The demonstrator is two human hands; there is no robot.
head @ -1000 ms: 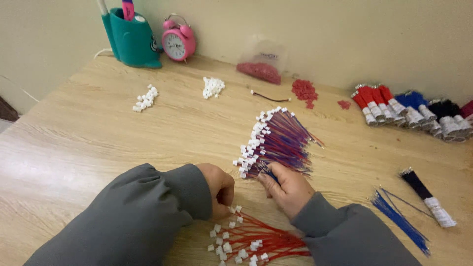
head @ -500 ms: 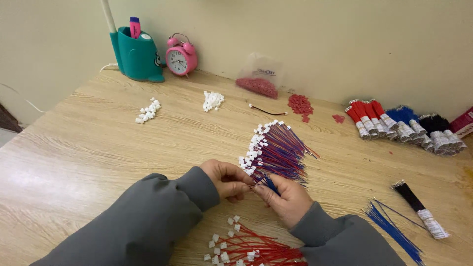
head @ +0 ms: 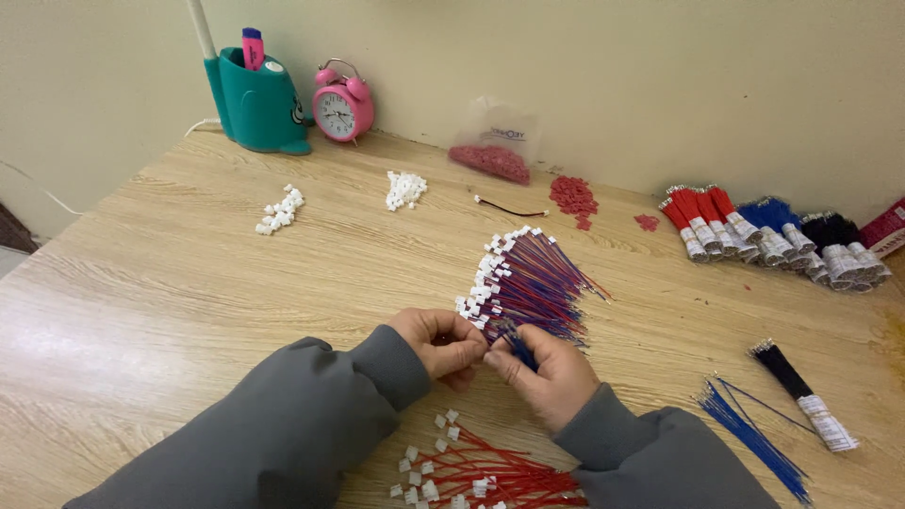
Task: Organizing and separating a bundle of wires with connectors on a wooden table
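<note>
- Head view: I see my left hand [head: 441, 344] and my right hand [head: 545, 369] meeting tip to tip low over the desk [head: 170, 302], both sets of fingers pinched shut on a thin blue wire [head: 517, 347] and, I judge, the small white plug at its end; the plug itself is mostly hidden under the fingertips, so I cannot tell how it sits
- I read the close two-handed pinch as a way to steady something this small: one hand braces, the other lines it up
- The wire looks fine, stiff and dark blue, running from the fingertips back across my right palm
- Just beyond the fingers, touching or nearly so, lies a fanned bundle of red and blue wires [head: 533, 283], its white plugs turned toward my left hand, within easy reach
- Just behind my wrists, close to my body, lies a spread of red wires [head: 481, 471] with white plugs
- Well to the right of the fingers lie loose blue wires [head: 749, 435] and a black taped bundle [head: 797, 391]
- Far beyond the fingers sit two heaps of white plugs [head: 281, 209], a bag of red pieces [head: 490, 151], a pink alarm clock [head: 341, 108] and a teal holder [head: 256, 104]
</note>
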